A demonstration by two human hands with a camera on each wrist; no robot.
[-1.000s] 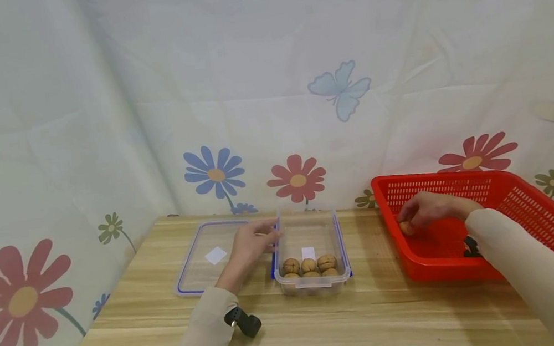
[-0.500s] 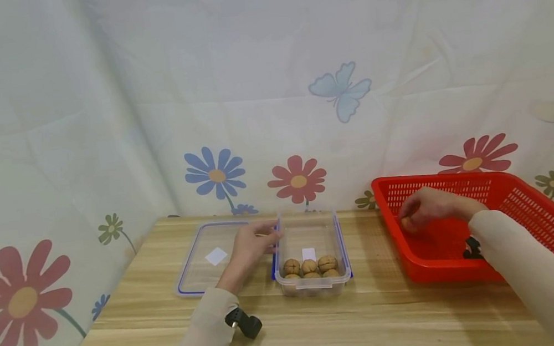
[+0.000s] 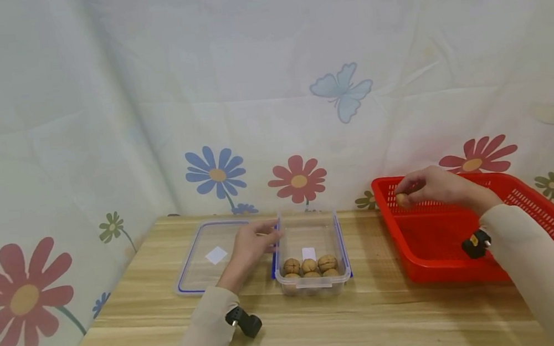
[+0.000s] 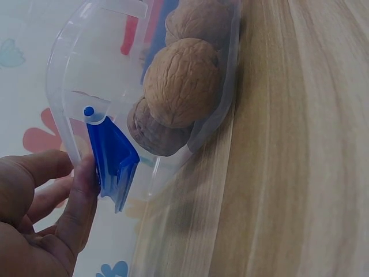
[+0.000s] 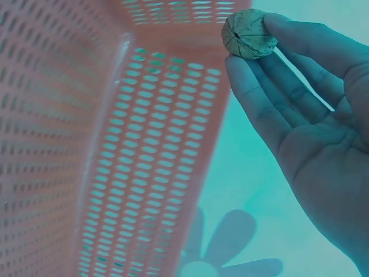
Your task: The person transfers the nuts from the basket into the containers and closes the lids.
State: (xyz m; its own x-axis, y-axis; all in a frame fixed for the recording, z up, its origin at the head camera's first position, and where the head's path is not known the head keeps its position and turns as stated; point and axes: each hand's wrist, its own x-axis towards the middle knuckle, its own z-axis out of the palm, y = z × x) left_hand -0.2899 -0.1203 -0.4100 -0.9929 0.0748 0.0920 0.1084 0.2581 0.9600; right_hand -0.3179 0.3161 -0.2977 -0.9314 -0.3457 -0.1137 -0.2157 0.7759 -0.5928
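Observation:
My right hand (image 3: 441, 186) pinches a walnut (image 3: 402, 200) between thumb and fingertips, raised over the left part of a red plastic basket (image 3: 446, 269). In the right wrist view the walnut (image 5: 248, 34) shows its seam, and the other fingers lie fairly straight. With thumb and fingers on either side of its left rim, my left hand (image 3: 251, 246) holds a clear food container (image 3: 314, 283). Several walnuts (image 3: 309, 266) sit in the container's near end, beside a white paper square (image 3: 308, 254). A blue clip (image 4: 112, 153) hangs by my fingers in the left wrist view.
A clear lid (image 3: 198, 269) with a blue seal lies left of the container, under a white paper square (image 3: 216, 255). The wooden table (image 3: 322, 330) meets a flowered cloth (image 3: 258, 85) at the back. The basket's perforated walls stand well above the table.
My right hand has risen from the floor of the basket with the walnut between its fingertips. My left hand has stayed at the container's rim.

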